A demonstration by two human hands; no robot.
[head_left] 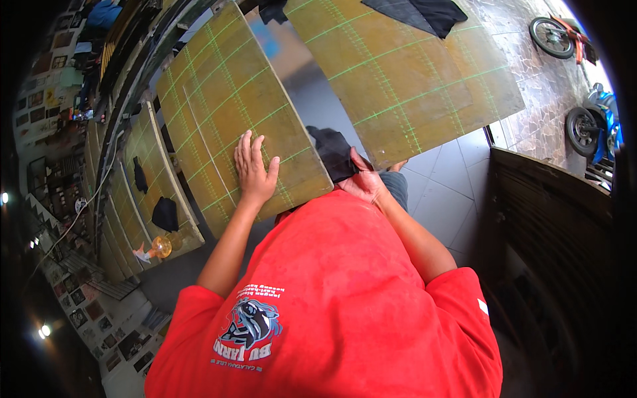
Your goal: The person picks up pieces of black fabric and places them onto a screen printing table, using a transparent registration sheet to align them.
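My left hand (254,169) lies flat, fingers spread, on the near edge of a yellow-brown board (219,106) marked with green grid lines. My right hand (366,182) grips a black cloth (332,152) that hangs in the gap between this board and a second gridded board (398,73) to the right. A shiny grey surface (308,86) shows in that gap. My red shirt (332,298) fills the lower middle of the view.
Another black cloth (424,13) lies on the far end of the right board. More gridded boards (149,159) with black cloths (164,213) stand at the left, with an orange round object (161,247) beside them. Two motorcycles (554,36) (594,126) are parked at the upper right, beyond the white floor tiles (451,186).
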